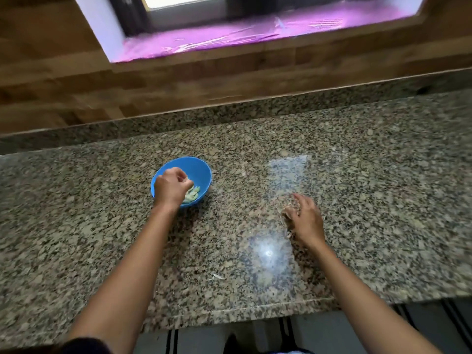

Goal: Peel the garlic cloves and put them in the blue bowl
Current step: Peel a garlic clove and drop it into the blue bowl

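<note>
The blue bowl (199, 169) stands on the granite counter left of centre, with several pale peeled garlic cloves (192, 195) in its bottom. My left hand (169, 186) hovers over the bowl's near-left side, fingers curled, and a pale bit that looks like a clove (187, 179) shows at the fingertips. My right hand (305, 219) is to the right, low over the counter, blurred, with loosely bent fingers touching a small brownish clump of garlic or skins (288, 212). What lies under its palm is hidden.
The granite counter (357, 200) runs wide to both sides, with a raised granite lip and wooden wall behind. A thin pale scrap of skin (218, 276) lies near the front edge. Bright glare patches sit on the counter around the right hand.
</note>
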A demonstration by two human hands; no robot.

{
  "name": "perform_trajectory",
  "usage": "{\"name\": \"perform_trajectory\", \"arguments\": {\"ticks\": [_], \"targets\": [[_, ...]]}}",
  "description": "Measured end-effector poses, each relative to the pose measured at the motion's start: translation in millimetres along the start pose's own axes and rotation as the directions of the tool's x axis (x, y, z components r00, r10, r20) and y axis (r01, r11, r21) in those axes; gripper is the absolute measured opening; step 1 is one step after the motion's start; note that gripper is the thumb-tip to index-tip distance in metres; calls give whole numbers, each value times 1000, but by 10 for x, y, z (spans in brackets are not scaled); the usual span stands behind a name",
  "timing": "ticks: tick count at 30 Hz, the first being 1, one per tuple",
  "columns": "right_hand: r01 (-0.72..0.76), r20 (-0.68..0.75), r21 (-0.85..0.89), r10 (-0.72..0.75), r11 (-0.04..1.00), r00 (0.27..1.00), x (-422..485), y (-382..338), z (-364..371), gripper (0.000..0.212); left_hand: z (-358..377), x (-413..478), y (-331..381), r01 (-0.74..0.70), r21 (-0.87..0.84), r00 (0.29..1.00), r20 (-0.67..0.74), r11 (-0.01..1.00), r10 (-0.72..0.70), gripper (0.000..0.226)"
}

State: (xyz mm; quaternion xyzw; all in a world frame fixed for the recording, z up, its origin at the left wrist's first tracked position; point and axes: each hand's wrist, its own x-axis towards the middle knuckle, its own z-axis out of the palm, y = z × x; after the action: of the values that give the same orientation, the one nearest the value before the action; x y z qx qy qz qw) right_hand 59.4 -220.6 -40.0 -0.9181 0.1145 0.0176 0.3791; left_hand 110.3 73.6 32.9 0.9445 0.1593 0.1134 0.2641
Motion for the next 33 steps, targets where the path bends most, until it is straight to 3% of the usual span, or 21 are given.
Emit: {"name": "perform_trajectory", "arguments": {"ticks": [4,6,8,10,11,12,14,15,20,22,26,28,31,33], "targets": [[30,133,-22,-27,999,991,94,44,63,41,245,331,-199,150,174,952,240,973,-190,10],[37,132,-10,-35,999,991,131,38,76,27,301,330,-274,154,169,957,218,973,-190,23],[-30,83,110,20,993,996,118,-25,77,18,256,235,-231,118,27,990,69,993,-119,29],[-144,54,382,133,913,990,40,-162,94,17,190,-30,-46,-10,-214,998,-67,977,-5,26],[-178,63,500,170,847,983,-12,-249,119,15,184,-222,87,-59,-332,998,-11,941,59,24],[-203,86,574,188,794,978,-71,-345,174,15,212,-429,217,-47,-440,984,136,897,118,23],[-260,163,658,203,706,966,-180,-506,307,14,365,-781,393,94,-539,865,460,837,199,31],[-298,204,692,218,657,954,-219,-588,375,13,466,-886,399,130,-542,829,519,830,210,35],[-409,328,779,248,475,912,-293,-678,498,18,642,-1020,266,93,-539,899,407,837,162,24],[-372,299,790,224,487,928,-342,-662,533,16,611,-1072,253,23,-502,917,356,865,182,21],[-239,135,711,205,661,969,-430,-680,649,17,601,-1205,264,-160,-425,938,217,891,271,19],[-200,80,677,200,708,977,-477,-707,676,21,641,-1262,263,-178,-390,950,170,904,261,19],[-171,22,679,213,714,977,-541,-730,682,23,681,-1271,303,-44,-404,981,154,914,116,18],[-173,27,698,216,695,976,-534,-701,670,23,680,-1223,304,236,-561,952,297,794,-73,15]]}}
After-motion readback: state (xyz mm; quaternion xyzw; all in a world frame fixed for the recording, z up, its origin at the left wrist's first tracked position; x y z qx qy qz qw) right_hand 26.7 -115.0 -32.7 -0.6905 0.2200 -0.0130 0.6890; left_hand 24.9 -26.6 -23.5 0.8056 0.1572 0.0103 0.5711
